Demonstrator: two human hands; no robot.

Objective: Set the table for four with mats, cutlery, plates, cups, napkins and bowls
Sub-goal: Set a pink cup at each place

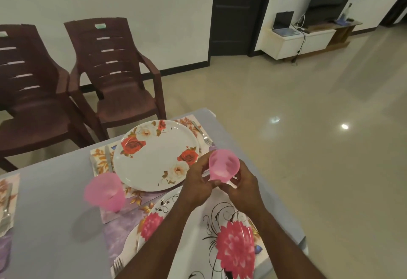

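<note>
Both hands hold a pink plastic cup (223,164) above the table, its mouth tilted toward me; my left hand (196,185) grips its left side and my right hand (241,185) its base. A second pink cup (105,191) stands on the far floral mat (100,160), left of a white plate with red roses (155,154). A knife (108,157) lies left of that plate and a fork (201,133) right of it. A near plate with pink flowers (231,248) sits on a purple mat (121,226) under my arms.
Two brown plastic chairs (114,71) stand beyond the table's far edge. Another mat with cutlery (6,204) lies at the left edge. The table's right edge (264,190) drops to a shiny tiled floor. A door, a TV and a low cabinet are far off.
</note>
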